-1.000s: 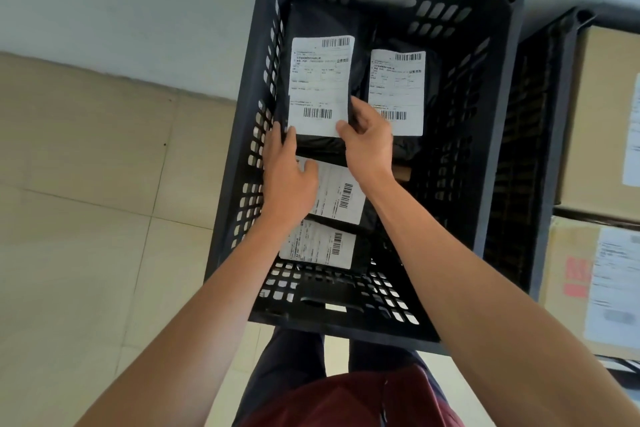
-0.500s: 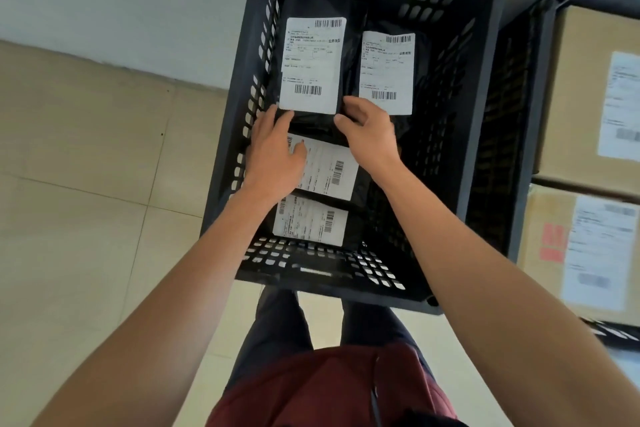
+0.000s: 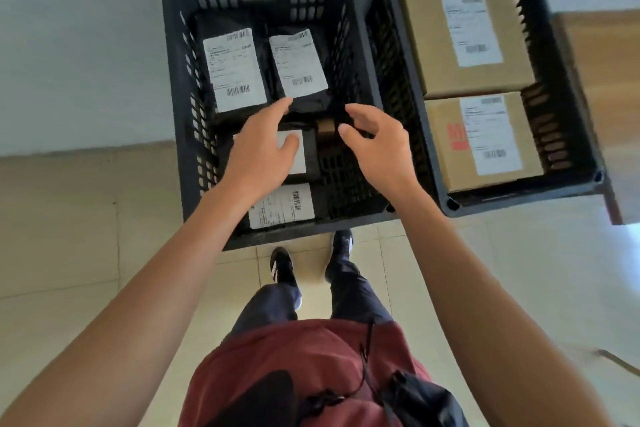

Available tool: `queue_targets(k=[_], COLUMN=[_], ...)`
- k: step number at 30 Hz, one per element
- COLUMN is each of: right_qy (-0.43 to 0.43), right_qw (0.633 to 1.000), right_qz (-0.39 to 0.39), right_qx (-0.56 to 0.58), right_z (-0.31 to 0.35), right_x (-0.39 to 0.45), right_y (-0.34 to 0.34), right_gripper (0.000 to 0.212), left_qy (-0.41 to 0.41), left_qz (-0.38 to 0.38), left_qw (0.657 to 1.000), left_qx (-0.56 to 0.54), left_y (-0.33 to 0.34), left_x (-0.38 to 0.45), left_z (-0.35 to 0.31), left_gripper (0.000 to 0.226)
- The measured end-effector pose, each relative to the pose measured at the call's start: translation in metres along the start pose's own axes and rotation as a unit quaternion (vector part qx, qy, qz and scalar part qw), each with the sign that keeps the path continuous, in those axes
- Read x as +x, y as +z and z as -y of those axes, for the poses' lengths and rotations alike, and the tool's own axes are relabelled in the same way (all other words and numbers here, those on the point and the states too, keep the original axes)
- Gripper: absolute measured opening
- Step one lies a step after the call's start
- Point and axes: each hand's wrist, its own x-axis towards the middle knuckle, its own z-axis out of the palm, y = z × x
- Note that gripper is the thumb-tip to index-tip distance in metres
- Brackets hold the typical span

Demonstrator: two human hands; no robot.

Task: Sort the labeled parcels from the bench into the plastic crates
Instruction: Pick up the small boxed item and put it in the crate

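A black plastic crate (image 3: 173, 55) stands on the floor against the wall. Inside it lie several black bagged parcels with white labels: two side by side at the back (image 3: 235, 71) (image 3: 299, 62), one under my left hand (image 3: 310, 158), one at the front (image 3: 280, 206). My left hand (image 3: 258, 152) hovers over the middle parcel with relaxed fingers, holding nothing. My right hand (image 3: 379, 146) hangs above the crate's right half, fingers loosely spread, holding nothing. A second black crate (image 3: 568, 87) on the right holds two labeled cardboard boxes (image 3: 464, 31) (image 3: 485, 142).
Pale floor tiles (image 3: 69, 236) lie left of and in front of the crates. My feet (image 3: 282, 269) stand just before the left crate. A wooden surface (image 3: 602, 55) shows at the far right edge. A grey wall (image 3: 86, 45) runs behind.
Both hands have let go of the back left parcel and pulled back out of the crate. The view has swung right and up, so the second crate shows whole.
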Motion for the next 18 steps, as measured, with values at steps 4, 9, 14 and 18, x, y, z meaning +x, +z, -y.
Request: queue_targets(k=[4, 9, 14, 18], right_qy=[0.004, 0.027, 0.062, 0.070], right_qw=[0.998, 0.988, 0.969, 0.955], right_qz=[-0.064, -0.137, -0.232, -0.282], right_qx=[0.029, 0.068, 0.063, 0.067], right_z=[-0.006, -0.027, -0.066, -0.106], right_x=[-0.038, -0.086, -0.128, -0.160], right_y=[-0.042, -0.092, -0.151, -0.209], right_gripper=[0.039, 0.034, 0.033, 0.034], left_qy=[0.064, 0.134, 0.204, 0.265], left_qz=[0.028, 0.074, 0.123, 0.167], left_qw=[0.998, 0.988, 0.971, 0.949], left_qx=[-0.011, 0.001, 0.019, 0.044], left_y=[0.015, 0.046, 0.090, 0.152], left_x=[-0.013, -0.023, -0.021, -0.033], left_z=[-0.043, -0.099, -0.174, -0.239], left_gripper=[0.054, 0.053, 0.053, 0.052])
